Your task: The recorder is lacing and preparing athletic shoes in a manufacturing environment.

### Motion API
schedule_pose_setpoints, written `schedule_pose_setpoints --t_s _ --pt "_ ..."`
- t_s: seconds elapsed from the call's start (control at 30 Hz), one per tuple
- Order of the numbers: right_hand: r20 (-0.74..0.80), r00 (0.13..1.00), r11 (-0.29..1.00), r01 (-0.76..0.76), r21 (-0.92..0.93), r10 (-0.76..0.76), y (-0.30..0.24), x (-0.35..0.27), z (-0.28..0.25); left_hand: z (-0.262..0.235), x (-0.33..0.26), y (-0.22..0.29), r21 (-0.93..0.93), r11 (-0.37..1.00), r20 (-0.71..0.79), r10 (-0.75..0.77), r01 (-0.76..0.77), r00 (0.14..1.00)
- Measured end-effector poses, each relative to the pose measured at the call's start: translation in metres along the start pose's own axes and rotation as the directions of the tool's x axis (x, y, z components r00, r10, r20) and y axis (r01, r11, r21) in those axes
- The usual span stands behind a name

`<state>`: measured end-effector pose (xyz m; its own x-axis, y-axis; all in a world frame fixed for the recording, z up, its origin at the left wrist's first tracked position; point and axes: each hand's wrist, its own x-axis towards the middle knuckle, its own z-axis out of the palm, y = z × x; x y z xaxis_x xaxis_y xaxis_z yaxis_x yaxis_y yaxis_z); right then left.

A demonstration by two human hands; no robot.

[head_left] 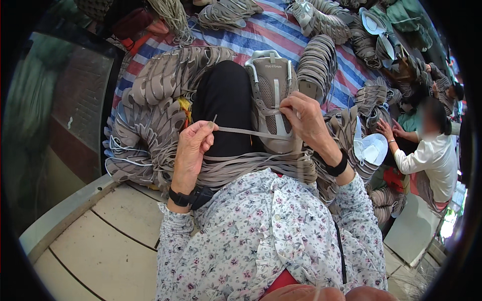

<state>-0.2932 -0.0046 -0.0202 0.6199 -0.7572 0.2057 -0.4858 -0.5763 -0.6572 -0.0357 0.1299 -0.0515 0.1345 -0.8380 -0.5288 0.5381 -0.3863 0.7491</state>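
Note:
A grey-beige shoe upper (269,75) with white edging and a mesh tongue lies on my lap, toe toward me, beside my black-trousered leg. Pinched between the thumb and forefinger of my left hand (195,143) is the tip end of a flat beige shoelace (243,131). It stretches across my leg to the lower eyelets of the upper. My right hand (305,119) is closed at the right eyelet row, fingertips pinching lace there; the fingers partly hide that edge. Below the upper, a bundle of loose beige laces (246,165) is draped across my lap.
Stacks of shoe uppers (173,75) curve around my left side, with another stack (316,62) at the right. A striped plastic sheet (273,27) lies beneath. A co-worker in a white top (427,155) handles uppers at far right. Floor tiles (110,241) show at lower left.

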Motion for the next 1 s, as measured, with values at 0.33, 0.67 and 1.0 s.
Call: schedule_pose_setpoints --t_s 0.33,0.67,1.0 --pt "0.267 0.903 0.784 0.425 -0.452 -0.336 -0.016 0.013 0.017 -0.001 0.003 -0.003 -0.039 0.999 0.020 0.029 -0.028 0.999" --pt "0.440 0.873 0.636 0.463 -0.618 -0.208 -0.031 0.023 0.027 0.001 0.016 -0.003 -0.056 0.994 0.100 0.094 -0.089 0.991" --pt "0.119 0.981 0.954 0.116 0.278 -0.154 -0.054 0.075 -0.003 0.044 0.029 0.009 -0.157 0.973 0.177 0.193 -0.166 0.965"
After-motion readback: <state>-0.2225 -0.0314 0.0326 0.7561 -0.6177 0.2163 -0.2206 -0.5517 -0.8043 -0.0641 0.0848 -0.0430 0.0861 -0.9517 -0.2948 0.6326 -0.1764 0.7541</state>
